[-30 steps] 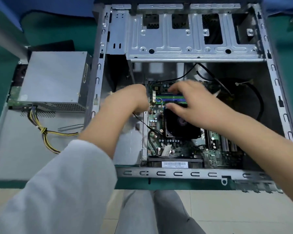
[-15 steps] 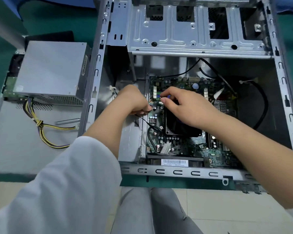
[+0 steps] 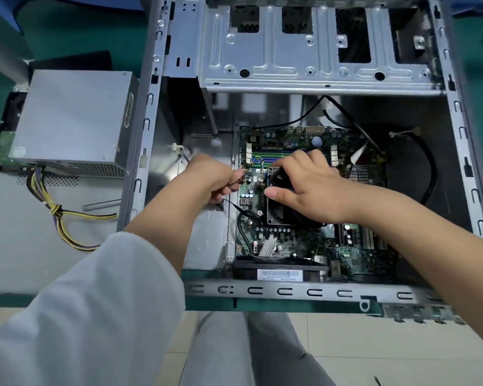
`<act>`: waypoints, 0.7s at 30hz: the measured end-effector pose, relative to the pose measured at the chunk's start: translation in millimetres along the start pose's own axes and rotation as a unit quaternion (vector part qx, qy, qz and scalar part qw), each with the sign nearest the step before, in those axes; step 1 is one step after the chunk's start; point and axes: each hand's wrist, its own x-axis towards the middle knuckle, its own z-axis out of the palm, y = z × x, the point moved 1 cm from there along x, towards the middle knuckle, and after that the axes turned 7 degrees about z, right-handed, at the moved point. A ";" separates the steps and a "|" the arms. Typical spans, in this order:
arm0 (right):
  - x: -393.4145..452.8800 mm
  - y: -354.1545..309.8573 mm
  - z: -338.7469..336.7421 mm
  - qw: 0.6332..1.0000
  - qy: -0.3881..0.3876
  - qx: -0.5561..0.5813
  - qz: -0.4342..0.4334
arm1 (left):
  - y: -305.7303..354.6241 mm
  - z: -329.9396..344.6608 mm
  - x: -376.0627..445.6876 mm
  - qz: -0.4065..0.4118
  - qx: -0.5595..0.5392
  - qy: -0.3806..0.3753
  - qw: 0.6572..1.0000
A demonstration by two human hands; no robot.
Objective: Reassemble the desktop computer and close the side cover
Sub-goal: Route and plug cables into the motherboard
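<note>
The right hand (image 3: pixel 304 188) has slid back onto the fan (image 3: pixel 279 201), fingers gripping its edge; the left hand (image 3: pixel 209 176) (frame centre) pinches the fan wires (image 3: pixel 255 162).

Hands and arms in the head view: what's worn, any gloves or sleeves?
No gloves on either bare hand: left hand, right hand. The left arm has a loose white fabric sleeve pushed up to mid-forearm. The right forearm shows no sleeve. No rings, watch or markings visible.
</note>
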 end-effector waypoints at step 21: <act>1.7 2.9 4.8 0.999 0.030 0.003 -0.032 | 25.5 3.9 -13.1 0.255 0.399 0.065 0.879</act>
